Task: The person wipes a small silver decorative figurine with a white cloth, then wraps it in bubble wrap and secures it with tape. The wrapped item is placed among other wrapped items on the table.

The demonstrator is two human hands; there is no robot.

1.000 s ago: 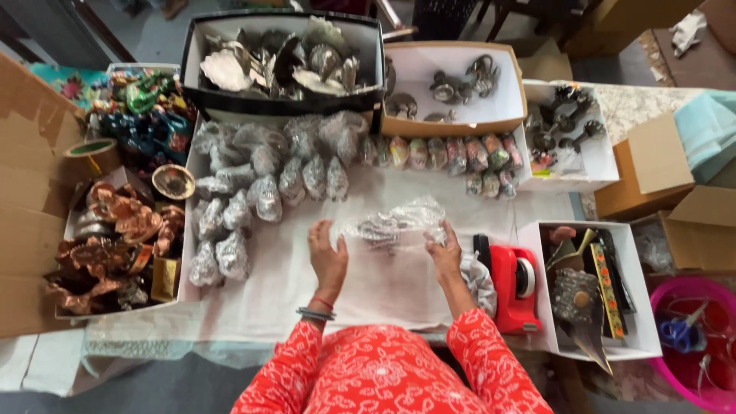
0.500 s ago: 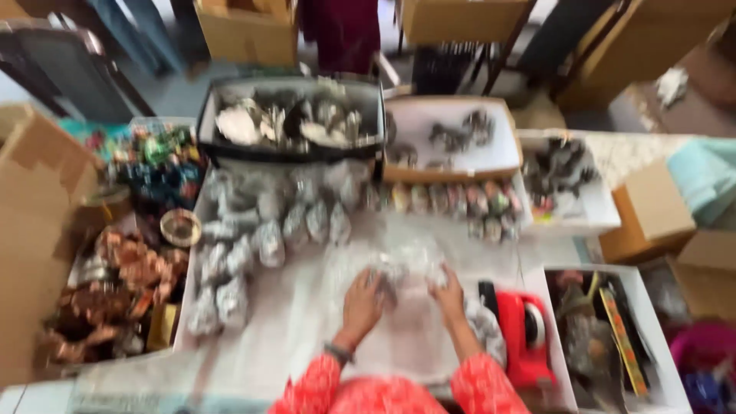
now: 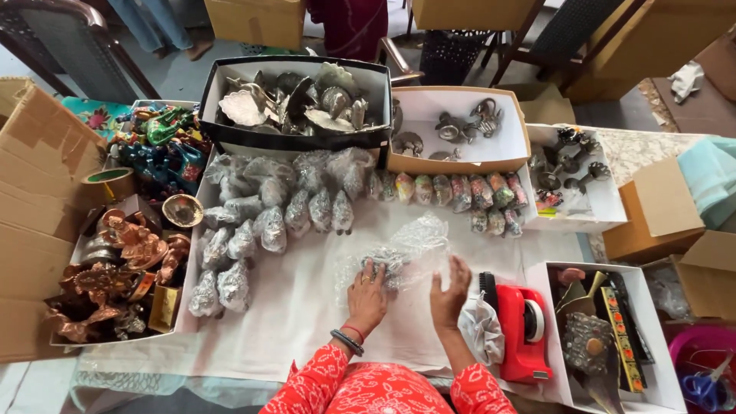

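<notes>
Item, nearest: left hand flat on a sheet of bubble wrap, fingers spread and pressing on a small dark object half covered inside it; grasps nothing fully. Right hand, at 3 o'clock of the left, palm open, fingertips on the wrap's edge; released rather than clenched. The wrap and its object lie on the white table cloth, centre, just ahead of the wearer. At 3 o'clock of the right hand: crumpled plastic, then a red tape dispenser, near. At 9 to 11 o'clock: a group of already wrapped pieces, well apart from the hands. At 12 o'clock: a row of coloured wrapped pieces. Farther, at 12: a tan box of small metal figures; at 11, a black box of silver dishes. Far left, at 9: copper figures in a tray. Risk, as judged: the loose wrap may spring open if the pressing hand lifts, letting the object slide out; a wide sweep could knock the neighbouring wrapped pieces.
</notes>
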